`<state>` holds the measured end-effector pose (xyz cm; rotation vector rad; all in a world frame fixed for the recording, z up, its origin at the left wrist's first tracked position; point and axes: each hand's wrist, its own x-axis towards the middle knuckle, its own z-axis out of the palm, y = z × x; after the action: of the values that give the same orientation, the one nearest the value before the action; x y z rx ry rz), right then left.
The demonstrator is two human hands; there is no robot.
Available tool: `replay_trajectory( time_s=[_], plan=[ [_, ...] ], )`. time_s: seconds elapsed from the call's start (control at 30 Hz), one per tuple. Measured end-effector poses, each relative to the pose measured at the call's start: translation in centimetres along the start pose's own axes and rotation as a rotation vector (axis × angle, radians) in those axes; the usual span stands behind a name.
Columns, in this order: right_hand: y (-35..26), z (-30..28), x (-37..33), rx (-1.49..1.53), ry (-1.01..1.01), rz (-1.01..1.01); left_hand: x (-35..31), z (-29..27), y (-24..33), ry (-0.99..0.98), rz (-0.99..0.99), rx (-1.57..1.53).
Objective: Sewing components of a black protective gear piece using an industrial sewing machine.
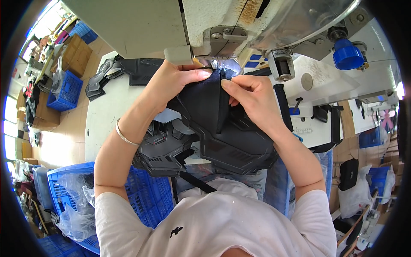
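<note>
Head view, left to right. At the far left corner of the worktop (102, 132): grey-and-black parts (102, 79) beside a flat black piece (139, 70). Nearer, by the near edge: a pile of black moulded pieces (160, 152).

Black panel (197, 105): lies between and below both hands, tucks its top edge close under the sewing machine (141, 30), spreads down toward the near edge and overlaps the pile in view.

Left hand (173, 81): reaches in from lower left, bent at the wrist, nearly closed; grips the panel's upper left edge with thumb on top and fingers mostly hidden.

Right hand (255, 97): reaches in from lower right, pinches the panel between thumb and forefinger, just beside a narrow black strip (220, 112); curls the other fingers inward.

Around the arms: pale worktop surface from the left edge to the pile; a blue crate (147, 195) below the near edge; a black strap (335, 125) at the right edge.
</note>
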<state>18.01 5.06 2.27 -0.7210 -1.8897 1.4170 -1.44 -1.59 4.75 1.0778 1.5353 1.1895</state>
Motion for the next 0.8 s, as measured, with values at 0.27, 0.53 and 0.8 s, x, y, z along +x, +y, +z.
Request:
replay_trajectory(
  time_s=[0.27, 0.53, 0.8],
  plan=[
    [-0.03, 0.11, 0.14, -0.006, 0.017, 0.006, 0.44, -0.36, 0.11, -0.030, 0.049, 0.035],
    [-0.06, 0.28, 0.22, -0.025, 0.033, 0.018, 0.40, -0.20, 0.31, -0.016, 0.044, 0.029],
    [0.28, 0.38, 0.23, -0.044, 0.050, 0.012, 0.32, -0.19, 0.37, -0.015, 0.002, -0.011]
  ],
)
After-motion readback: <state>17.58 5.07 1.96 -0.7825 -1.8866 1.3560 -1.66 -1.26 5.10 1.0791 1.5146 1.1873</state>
